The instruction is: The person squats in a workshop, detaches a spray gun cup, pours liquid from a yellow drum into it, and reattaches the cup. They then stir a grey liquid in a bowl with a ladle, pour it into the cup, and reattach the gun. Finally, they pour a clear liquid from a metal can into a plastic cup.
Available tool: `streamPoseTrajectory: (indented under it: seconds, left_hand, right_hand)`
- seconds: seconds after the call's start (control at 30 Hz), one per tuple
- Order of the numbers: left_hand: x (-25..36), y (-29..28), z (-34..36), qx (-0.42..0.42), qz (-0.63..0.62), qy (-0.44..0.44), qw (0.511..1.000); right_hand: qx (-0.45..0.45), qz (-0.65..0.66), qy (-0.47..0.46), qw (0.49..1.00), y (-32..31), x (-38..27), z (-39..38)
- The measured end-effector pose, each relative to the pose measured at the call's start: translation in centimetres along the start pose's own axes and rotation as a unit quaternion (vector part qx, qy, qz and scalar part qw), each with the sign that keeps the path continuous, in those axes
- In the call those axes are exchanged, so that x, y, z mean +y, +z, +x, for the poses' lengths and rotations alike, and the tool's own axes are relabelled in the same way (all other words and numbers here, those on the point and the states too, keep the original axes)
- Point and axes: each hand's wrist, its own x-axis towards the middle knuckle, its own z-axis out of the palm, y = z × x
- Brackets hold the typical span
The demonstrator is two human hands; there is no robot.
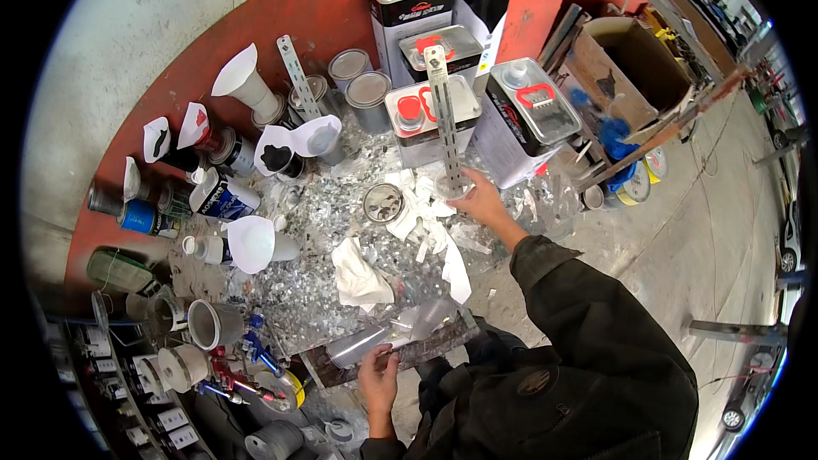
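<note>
My right hand (477,204) is closed around a small clear cup (446,183) on the bench, with a slotted metal stick (440,89) standing upright in it. My left hand (379,375) is closed at the near edge of a dirty dark tray (315,362), where clear plastic cylinders or cups (358,345) lie. Crumpled white paper (362,273) and white strips (422,213) lie on the paint-spattered bench (290,298). A round open tin (383,203) sits left of the right hand.
Metal solvent cans (524,128) and round tins (368,102) stand at the back. Cups with paper funnels (251,243) line the left side, with spray guns (260,358) below. A cardboard box (626,68) and railing are at right, above the concrete floor (699,230).
</note>
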Motion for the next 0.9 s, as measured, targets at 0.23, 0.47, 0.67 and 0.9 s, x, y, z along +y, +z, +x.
streamPoseTrajectory:
  seconds: [0.23, 0.47, 0.67, 0.9]
  left_hand:
    - [1.9, 2.2, 2.1, 0.001, 0.03, 0.01, 0.999]
    - [10.0, 3.6, 3.0, -0.012, 0.053, 0.154, 0.987]
    - [7.4, -1.1, -1.5, 0.124, 0.087, 0.176, 0.973]
    - [-1.4, -12.3, -14.6, 0.217, 0.007, 0.044, 0.975]
  right_hand:
    - [-0.032, 0.187, -0.016, 0.982, -1.2, -2.3, -3.0]
    - [-0.141, 0.167, -0.095, 0.971, 1.3, -7.8, -12.9]
    - [-0.329, 0.177, -0.177, 0.91, 7.4, -15.4, -21.9]
    - [-0.62, 0.085, -0.286, 0.725, 14.7, -22.6, -28.1]
